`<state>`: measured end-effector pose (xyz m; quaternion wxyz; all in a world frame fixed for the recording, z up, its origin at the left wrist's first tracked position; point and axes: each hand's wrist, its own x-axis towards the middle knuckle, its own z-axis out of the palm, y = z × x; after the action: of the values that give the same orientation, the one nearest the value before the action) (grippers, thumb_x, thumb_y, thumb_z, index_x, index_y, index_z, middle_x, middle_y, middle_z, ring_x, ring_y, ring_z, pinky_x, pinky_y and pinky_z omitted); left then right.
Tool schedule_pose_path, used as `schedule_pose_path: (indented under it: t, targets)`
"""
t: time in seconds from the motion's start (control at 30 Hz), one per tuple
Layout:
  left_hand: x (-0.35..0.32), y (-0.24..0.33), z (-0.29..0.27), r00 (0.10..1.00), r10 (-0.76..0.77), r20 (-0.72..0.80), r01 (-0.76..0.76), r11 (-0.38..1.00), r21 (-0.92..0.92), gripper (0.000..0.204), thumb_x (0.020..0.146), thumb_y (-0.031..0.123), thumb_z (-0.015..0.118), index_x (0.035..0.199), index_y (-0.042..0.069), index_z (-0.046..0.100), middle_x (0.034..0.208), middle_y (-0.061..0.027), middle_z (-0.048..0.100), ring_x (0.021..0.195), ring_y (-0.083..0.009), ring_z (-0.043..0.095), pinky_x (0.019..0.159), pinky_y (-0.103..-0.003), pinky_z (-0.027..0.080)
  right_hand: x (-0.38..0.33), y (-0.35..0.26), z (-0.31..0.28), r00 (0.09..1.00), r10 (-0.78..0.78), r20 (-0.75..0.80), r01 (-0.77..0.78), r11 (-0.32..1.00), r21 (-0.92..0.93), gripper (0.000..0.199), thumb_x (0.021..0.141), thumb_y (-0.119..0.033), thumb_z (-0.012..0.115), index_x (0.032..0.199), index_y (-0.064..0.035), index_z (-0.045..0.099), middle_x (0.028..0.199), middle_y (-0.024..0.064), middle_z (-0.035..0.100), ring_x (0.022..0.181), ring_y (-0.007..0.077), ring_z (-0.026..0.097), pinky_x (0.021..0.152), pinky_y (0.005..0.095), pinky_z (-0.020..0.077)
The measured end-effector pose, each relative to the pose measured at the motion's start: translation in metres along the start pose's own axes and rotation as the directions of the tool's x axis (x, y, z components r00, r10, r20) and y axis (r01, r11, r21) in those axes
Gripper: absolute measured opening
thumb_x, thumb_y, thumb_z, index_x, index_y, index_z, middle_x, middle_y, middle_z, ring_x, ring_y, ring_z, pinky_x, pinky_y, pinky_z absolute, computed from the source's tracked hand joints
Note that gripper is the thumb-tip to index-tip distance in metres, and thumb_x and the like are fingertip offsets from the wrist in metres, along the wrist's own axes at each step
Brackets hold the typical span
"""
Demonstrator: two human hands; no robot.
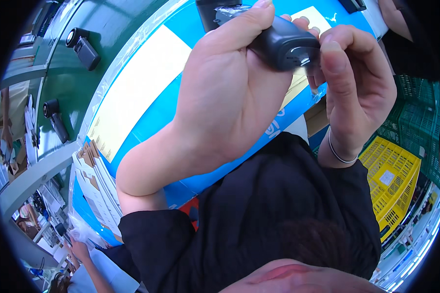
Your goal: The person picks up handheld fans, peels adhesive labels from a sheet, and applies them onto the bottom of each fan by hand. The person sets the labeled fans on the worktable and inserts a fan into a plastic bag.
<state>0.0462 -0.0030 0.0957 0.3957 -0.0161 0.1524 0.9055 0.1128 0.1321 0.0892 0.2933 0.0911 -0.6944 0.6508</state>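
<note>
- Above the blue table covering [154, 127], near the upper edge of the view, the dark handheld device [283, 44] lies in the left hand [230, 93], its near end turned toward the right hand [359, 88].
- The left hand grasps the device around its body: the thumb crosses the upper side, and other fingertips show past the far side.
- The right hand is bent inward, thumb and forefinger closed together on what looks like a small piece of clear film [305, 57] at the device's near end.
- The step in hand seems to be work on this film; whether it is being peeled away or laid on, I cannot tell.
- As I judge it, the next move calls for a firm, unmoving left hand and a light, exact pinch from the right, so that the film neither creases nor slips.
- The device looks smooth and dark grey to black, with rounded edges and a soft sheen. Its near end is a rounded oblong face with tiny pale marks, too small to make out, and a bright glint where the film catches light.
- Past the left thumb, a dark block [210, 15] with a shiny, crinkled patch beside it runs out of view; whether it joins the device is hidden.
- Cream sheets [142, 83] lie on the covering, left of the device.
</note>
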Motion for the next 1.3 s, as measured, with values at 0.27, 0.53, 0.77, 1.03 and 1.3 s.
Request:
schedule_pose_path:
  t: [0.27,0.53,0.77,1.03,1.3]
  targets:
    - [-0.006,0.001,0.001,1.0,0.005,-0.005,-0.005,1.0,-0.014,0.024,0.094,0.011,0.049,0.108,-0.007,0.04,0.101,-0.0153,0.052,0.096,-0.0246,0.054,0.094,-0.04,0.044,0.001,0.002,0.002,0.997,-0.069,0.016,0.069,0.998,0.006,0.016,0.09,-0.005,0.059,0.1,0.007,0.056,0.084,0.0083,0.059,0.059,0.007,0.049,0.053,0.0187,0.0396]
    - [-0.008,0.0,0.0,1.0,0.018,-0.016,-0.019,1.0,-0.02,0.024,0.095,0.011,0.048,0.107,-0.007,0.039,0.101,-0.0153,0.051,0.096,-0.0246,0.054,0.094,-0.04,0.044,0.0,0.004,0.004,0.998,-0.054,0.029,0.054,0.999,0.001,0.013,0.091,-0.002,0.058,0.1,0.007,0.057,0.082,0.0075,0.059,0.059,0.0064,0.049,0.052,0.0187,0.0392]
    - [-0.012,0.002,-0.002,0.999,0.03,-0.031,-0.031,0.999,-0.025,0.023,0.095,0.011,0.048,0.107,-0.006,0.038,0.102,-0.0152,0.05,0.095,-0.0247,0.054,0.095,-0.041,0.043,-0.001,0.005,0.005,0.998,-0.055,0.029,0.055,0.998,-0.003,0.013,0.091,-0.001,0.057,0.101,0.0072,0.057,0.081,0.0069,0.058,0.06,0.0062,0.049,0.052,0.0185,0.0386]
    - [-0.007,-0.002,0.002,0.999,0.029,-0.04,-0.03,0.999,-0.032,0.023,0.096,0.012,0.047,0.106,-0.005,0.036,0.102,-0.0152,0.05,0.095,-0.0248,0.054,0.096,-0.042,0.043,-0.004,0.004,0.012,0.997,-0.071,-0.01,0.069,0.987,-0.147,0.014,0.091,0.0,0.056,0.102,0.0075,0.055,0.081,0.0069,0.058,0.062,0.0063,0.051,0.056,0.0179,0.0407]
    - [-0.004,0.01,0.007,0.985,0.062,-0.163,-0.086,0.985,-0.147,0.022,0.094,0.004,0.047,0.107,-0.009,0.036,0.108,-0.0196,0.045,0.105,-0.0298,0.047,0.099,-0.046,0.039,0.014,0.028,-0.005,0.999,-0.047,0.0,0.042,0.905,-0.423,0.038,0.084,-0.014,0.066,0.114,0.0026,0.049,0.09,0.0099,0.055,0.078,0.0153,0.054,0.068,0.0262,0.0444]
